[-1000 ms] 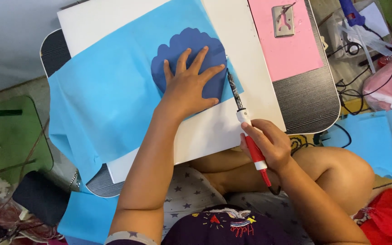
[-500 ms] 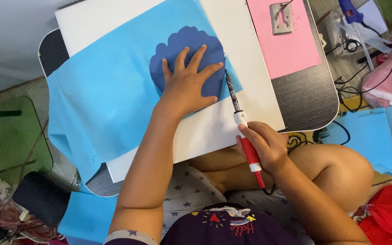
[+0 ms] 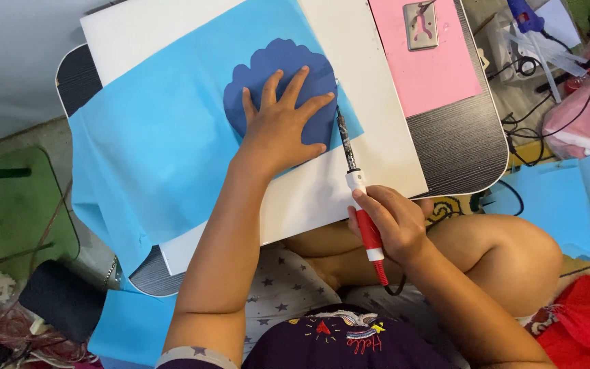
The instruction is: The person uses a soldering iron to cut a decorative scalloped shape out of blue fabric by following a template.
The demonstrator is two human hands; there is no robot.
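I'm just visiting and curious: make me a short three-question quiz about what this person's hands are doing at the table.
1. True or false: the left hand lies flat, fingers spread, on the dark blue scalloped shape.
2. What does the right hand hold? A) scissors B) a red-handled pen-like tool C) a brush
3. Fill in: the dark blue shape lies on a light ____ sheet.

Key
1. True.
2. B; its tip sits at the shape's right edge.
3. Blue; the sheet lies over a white board.
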